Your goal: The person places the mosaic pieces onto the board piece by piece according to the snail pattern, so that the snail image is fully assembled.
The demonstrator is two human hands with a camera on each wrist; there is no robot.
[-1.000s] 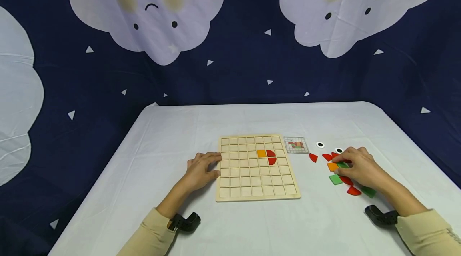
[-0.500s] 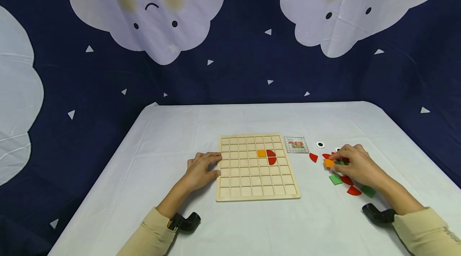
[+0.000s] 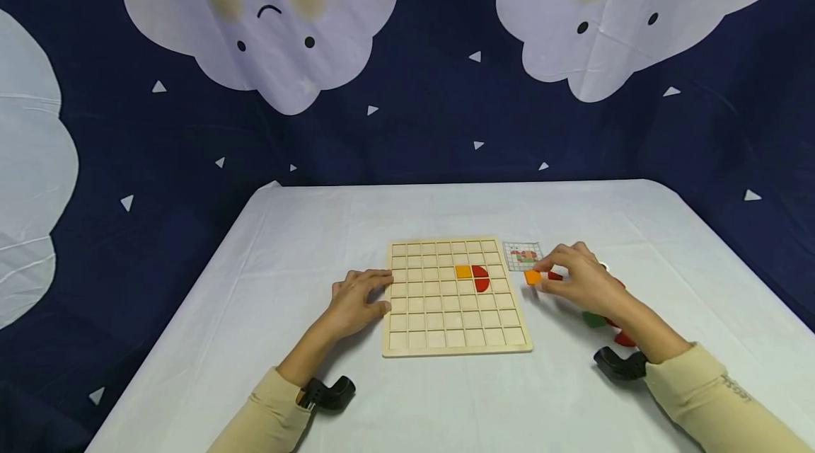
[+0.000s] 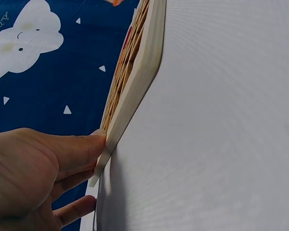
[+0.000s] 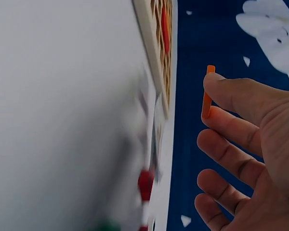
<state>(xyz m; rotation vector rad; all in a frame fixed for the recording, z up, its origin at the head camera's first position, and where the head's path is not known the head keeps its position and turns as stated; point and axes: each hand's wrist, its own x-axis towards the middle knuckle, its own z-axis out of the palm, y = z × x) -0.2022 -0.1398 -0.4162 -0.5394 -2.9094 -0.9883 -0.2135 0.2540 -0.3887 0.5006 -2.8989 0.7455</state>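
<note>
In the head view, an orange square tile (image 3: 532, 277) is pinched between the thumb and index finger of my right hand (image 3: 582, 283), just right of the wooden grid board (image 3: 439, 352). The right wrist view has this orange tile (image 5: 208, 94) edge-on, raised off the table, the other fingers loosely bent below. My left hand (image 3: 353, 301) rests at the board's left edge, thumb and fingertips touching the rim; the left wrist view has the thumb against the board's edge (image 4: 130, 113). On the board lie another orange square (image 3: 463, 272) and two red quarter-circle pieces (image 3: 481, 284).
A small printed pattern card (image 3: 521, 256) lies at the board's upper right. Partly hidden under the right hand and forearm are loose pieces: a green one (image 3: 594, 320), red ones (image 3: 625, 340) and others. A white cloth covers the table (image 3: 446, 403); a dark cloud-print curtain (image 3: 433, 141) hangs behind.
My right hand has picked the orange tile out of the loose pieces and carried it left, towards the board. The left hand and the board stay in place.
</note>
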